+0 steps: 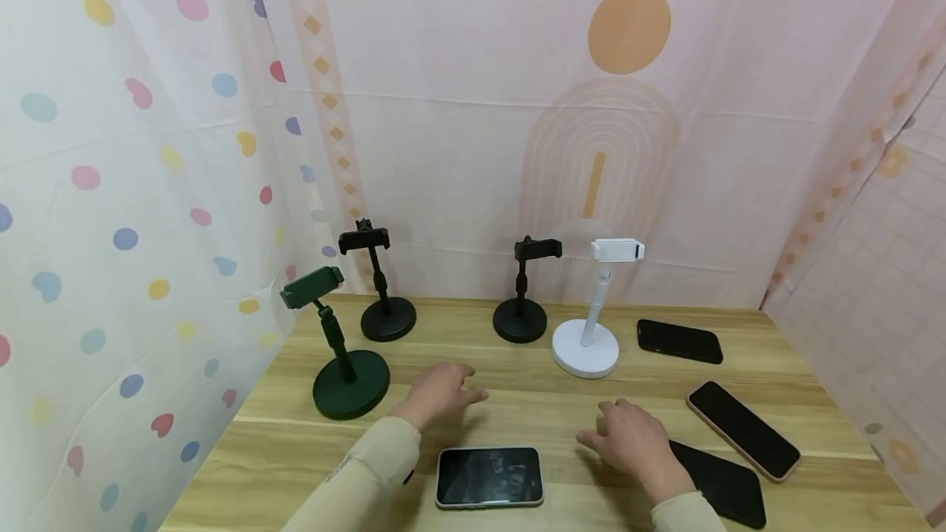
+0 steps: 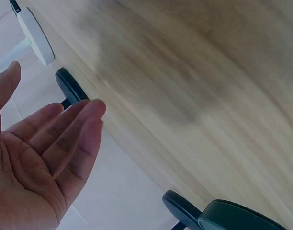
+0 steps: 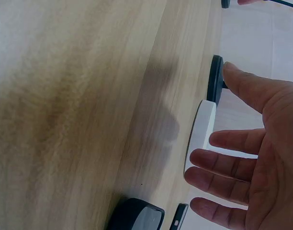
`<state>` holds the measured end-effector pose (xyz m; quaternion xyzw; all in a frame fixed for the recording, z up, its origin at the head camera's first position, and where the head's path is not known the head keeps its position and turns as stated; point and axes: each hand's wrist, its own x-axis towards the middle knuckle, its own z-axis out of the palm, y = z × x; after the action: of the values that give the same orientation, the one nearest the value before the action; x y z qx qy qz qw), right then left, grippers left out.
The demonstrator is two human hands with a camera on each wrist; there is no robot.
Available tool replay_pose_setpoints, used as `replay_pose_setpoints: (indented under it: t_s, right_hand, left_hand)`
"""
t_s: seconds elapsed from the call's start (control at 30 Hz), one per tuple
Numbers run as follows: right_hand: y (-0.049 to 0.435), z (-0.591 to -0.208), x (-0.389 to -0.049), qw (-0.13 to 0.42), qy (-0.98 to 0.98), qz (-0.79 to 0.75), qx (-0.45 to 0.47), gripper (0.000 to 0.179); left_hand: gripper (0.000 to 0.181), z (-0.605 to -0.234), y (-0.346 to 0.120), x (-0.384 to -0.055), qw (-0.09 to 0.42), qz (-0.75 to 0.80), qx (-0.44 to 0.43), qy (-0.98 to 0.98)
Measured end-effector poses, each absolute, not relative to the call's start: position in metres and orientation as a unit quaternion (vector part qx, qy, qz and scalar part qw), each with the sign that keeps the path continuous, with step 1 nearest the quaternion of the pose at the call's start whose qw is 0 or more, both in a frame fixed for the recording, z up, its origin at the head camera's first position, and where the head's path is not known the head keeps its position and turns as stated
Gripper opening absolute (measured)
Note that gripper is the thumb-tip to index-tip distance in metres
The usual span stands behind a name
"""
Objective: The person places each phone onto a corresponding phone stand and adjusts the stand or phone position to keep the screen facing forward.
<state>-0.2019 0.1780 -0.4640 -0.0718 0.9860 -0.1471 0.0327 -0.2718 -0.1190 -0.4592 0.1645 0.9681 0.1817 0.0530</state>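
Observation:
My left hand (image 1: 440, 395) hovers over the wooden table with loosely spread fingers and holds nothing. Its bare palm (image 2: 31, 167) shows in the left wrist view. Nearest to it stands a dark green phone stand (image 1: 351, 385), just to its left. Over on the right, my right hand (image 1: 631, 438) is also raised above the table, holding nothing, its fingers apart in the right wrist view. A smartphone (image 1: 489, 477) with a pale edge lies screen up between the two forearms. Another black smartphone (image 1: 723, 485) lies partly hidden behind the right hand and wrist.
Two black phone stands (image 1: 388, 318) (image 1: 520, 320) and a white phone stand (image 1: 585, 349) stand along the back of the table (image 1: 451, 335). A black smartphone (image 1: 680, 341) and a pink-edged smartphone (image 1: 742, 431) lie at right. Patterned curtains (image 1: 443, 154) enclose the table.

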Motion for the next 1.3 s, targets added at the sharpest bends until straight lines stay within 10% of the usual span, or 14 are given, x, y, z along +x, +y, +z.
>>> replay_pose_setpoints:
  t_s: [1.3]
  right_hand:
    - [0.171,-0.459,-0.2,0.064,0.986,-0.135,-0.079,0.04]
  left_hand:
    - [0.057,-0.41,-0.081,-0.347,0.029,0.133,0.134,0.982]
